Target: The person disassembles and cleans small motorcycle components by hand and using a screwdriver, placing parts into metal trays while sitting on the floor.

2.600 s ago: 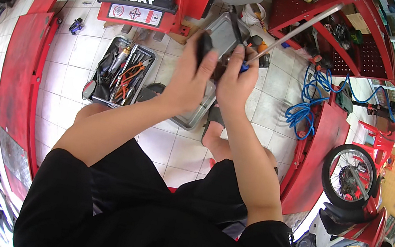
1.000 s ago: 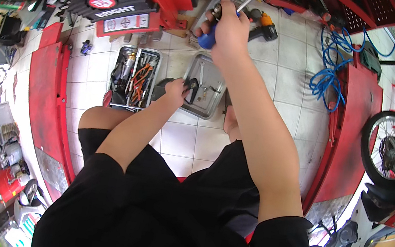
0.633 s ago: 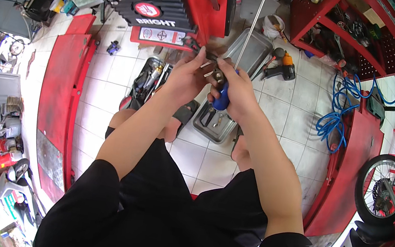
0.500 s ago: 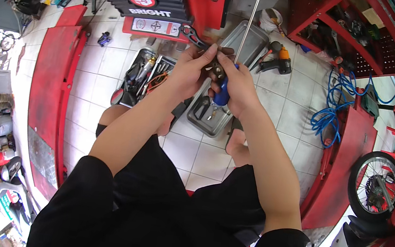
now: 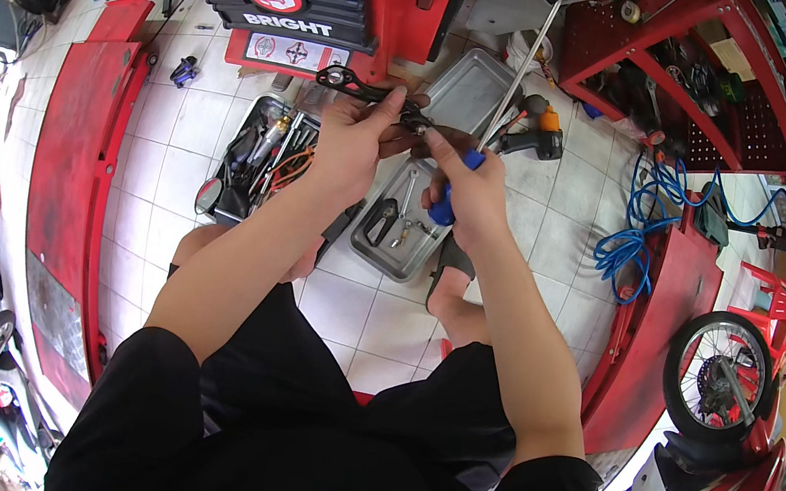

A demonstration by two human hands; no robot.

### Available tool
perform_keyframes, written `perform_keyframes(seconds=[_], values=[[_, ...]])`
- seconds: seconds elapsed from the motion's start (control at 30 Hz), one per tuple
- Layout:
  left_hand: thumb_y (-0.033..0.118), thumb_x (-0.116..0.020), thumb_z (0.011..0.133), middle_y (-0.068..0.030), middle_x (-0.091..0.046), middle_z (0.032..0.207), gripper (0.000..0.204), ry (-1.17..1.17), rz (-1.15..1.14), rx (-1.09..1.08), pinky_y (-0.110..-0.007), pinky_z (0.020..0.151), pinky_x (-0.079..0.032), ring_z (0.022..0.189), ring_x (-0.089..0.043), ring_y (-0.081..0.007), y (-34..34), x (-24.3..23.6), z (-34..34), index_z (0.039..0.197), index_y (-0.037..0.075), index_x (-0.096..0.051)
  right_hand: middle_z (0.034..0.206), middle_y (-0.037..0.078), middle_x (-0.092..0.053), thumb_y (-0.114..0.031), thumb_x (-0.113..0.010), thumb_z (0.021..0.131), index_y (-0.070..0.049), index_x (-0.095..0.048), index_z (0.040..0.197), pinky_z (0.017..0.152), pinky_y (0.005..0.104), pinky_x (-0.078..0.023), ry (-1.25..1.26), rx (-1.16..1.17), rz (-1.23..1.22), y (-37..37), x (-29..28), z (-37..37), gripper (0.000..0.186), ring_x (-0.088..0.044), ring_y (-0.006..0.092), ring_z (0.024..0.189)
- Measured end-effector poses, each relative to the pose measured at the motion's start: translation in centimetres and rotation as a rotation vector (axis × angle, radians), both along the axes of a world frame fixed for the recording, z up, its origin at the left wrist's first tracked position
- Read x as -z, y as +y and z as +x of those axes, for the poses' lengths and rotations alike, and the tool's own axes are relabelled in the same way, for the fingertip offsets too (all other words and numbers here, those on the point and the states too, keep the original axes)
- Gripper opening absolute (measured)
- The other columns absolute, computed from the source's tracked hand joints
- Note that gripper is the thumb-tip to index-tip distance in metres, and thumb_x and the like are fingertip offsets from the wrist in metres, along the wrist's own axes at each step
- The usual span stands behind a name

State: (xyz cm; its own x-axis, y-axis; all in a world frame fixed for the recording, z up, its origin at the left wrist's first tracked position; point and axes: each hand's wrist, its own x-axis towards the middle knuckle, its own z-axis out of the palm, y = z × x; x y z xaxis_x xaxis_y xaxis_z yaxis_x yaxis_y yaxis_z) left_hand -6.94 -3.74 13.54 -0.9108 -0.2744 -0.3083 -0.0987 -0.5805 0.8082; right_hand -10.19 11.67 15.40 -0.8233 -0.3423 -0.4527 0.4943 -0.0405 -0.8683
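My left hand (image 5: 352,144) is closed around a dark metal lever-like part (image 5: 346,81) with an open loop at its far-left end. Its exact kind does not show. In my right hand (image 5: 473,189) is a long screwdriver (image 5: 443,210) with a blue handle, its shaft slanting up and away to the right. The right thumb and fingertips touch the near end of the dark part, where a small shiny piece shows between the hands. Both hands hover over a grey metal tray (image 5: 380,268) on the floor, which holds a wrench (image 5: 410,190) and other small items.
Left of the tray stands a box of tools (image 5: 251,150). An orange and black power tool (image 5: 536,140) lies to its right. Red lift platforms (image 5: 71,180) flank both sides, with a coiled blue hose (image 5: 624,263) at right. A red cabinet (image 5: 633,38) stands far right.
The dark part has turned and moved left, its loop now further from my fingers. My right hand has shifted right and down, with the screwdriver shaft leaning more rightward. The whole view has shifted slightly.
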Motion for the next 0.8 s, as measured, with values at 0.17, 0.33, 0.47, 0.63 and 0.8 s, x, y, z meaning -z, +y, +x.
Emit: perform_keyframes(seconds=[0.17, 0.33, 0.47, 0.63, 0.8], values=[[0.024, -0.056, 0.101, -0.0078, -0.069, 0.112, 0.025, 0.092, -0.049, 0.029, -0.035, 0.08, -0.057, 0.096, -0.069, -0.0203, 0.4, -0.5, -0.1, 0.116, 0.006, -0.062, 0.084, 0.008, -0.069, -0.019, -0.077, 0.084, 0.005, -0.064, 0.106, 0.05, 0.0277, -0.047, 0.349, -0.022, 0.188, 0.1, -0.1, 0.4, 0.035, -0.053, 0.0075, 0.054], [0.026, -0.05, 0.103, -0.0115, -0.066, 0.118, 0.03, 0.154, 0.117, 0.1, -0.041, 0.089, -0.052, 0.105, -0.065, -0.0248, 0.0, -1.0, -0.4, 0.121, 0.005, -0.058, 0.084, 0.005, -0.069, -0.016, -0.077, 0.083, 0.003, -0.068, 0.107, 0.059, 0.0238, -0.045, 0.417, -0.044, 0.245, 1.0, -0.1, 0.1, 0.032, -0.054, 0.0054, 0.064], [0.025, -0.045, 0.104, -0.0115, -0.064, 0.11, 0.028, 0.061, 0.364, 0.038, -0.039, 0.092, -0.05, 0.104, -0.064, -0.0284, 0.5, -1.8, -0.3, 0.12, 0.004, -0.056, 0.085, 0.006, -0.068, -0.019, -0.077, 0.083, 0.001, -0.068, 0.107, 0.061, 0.0238, -0.047, 0.445, -0.19, 0.278, 1.4, -1.3, 0.1, 0.032, -0.056, 0.0065, 0.067], [0.026, -0.045, 0.104, -0.009, -0.06, 0.097, 0.027, 0.083, 0.416, 0.135, -0.041, 0.09, -0.049, 0.102, -0.062, -0.0283, -1.2, 0.0, -0.5, 0.114, 0.003, -0.056, 0.082, 0.006, -0.067, -0.022, -0.077, 0.084, 0.002, -0.069, 0.104, 0.063, 0.025, -0.049, 0.478, -0.353, 0.232, 1.8, -1.4, -0.1, 0.032, -0.058, 0.0081, 0.068], [0.026, -0.045, 0.104, -0.0085, -0.059, 0.096, 0.026, 0.087, 0.36, 0.061, -0.04, 0.089, -0.049, 0.098, -0.062, -0.0275, -0.4, -0.9, -0.8, 0.11, 0.002, -0.056, 0.071, 0.004, -0.064, -0.024, -0.077, 0.083, 0.002, -0.07, 0.1, 0.059, 0.0278, -0.048, 0.356, -0.17, 0.267, 1.4, -1.2, 0.6, 0.032, -0.056, 0.0098, 0.059]])
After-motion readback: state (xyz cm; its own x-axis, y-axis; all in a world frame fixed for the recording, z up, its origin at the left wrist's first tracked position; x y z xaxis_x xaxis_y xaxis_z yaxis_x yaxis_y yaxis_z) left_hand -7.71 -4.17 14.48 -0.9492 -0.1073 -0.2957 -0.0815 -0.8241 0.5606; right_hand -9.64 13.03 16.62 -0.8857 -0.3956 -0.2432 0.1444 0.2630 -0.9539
